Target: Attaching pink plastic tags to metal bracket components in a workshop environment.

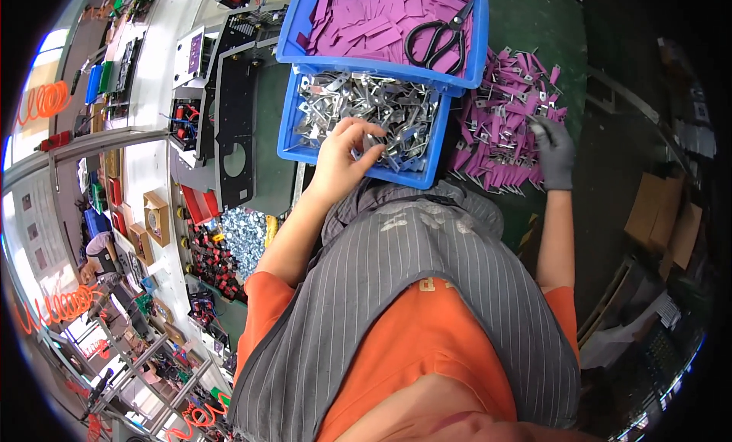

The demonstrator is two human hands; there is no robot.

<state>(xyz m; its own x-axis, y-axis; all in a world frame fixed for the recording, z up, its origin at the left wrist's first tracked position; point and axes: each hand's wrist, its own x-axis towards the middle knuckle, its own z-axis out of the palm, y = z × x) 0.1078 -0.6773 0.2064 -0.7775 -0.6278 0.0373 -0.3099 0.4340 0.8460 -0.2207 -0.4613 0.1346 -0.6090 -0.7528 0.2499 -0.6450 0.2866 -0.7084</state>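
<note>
My left hand (341, 158), bare, is over a blue bin (287, 129) heaped with small bent silver metal tabs (328, 99). Its fingers are curled toward the thumb, with a metal tab (371, 142) showing between them. To the right, my right hand (557, 154) wears a grey glove and rests at the edge of a pile of metal tabs in pink-purple sleeves (503, 118). Its fingers are bent together at the pile, and whatever they hold is too small to make out.
Overlapping the tab bin's far side is another blue bin (381, 67) with flat pink-purple strips (358, 30) and black-handled scissors (438, 47). Left lie a black panel (235, 129) and a heap of small metallic parts (244, 240). A cardboard box (656, 213) stands right. Another person (101, 251) is far left.
</note>
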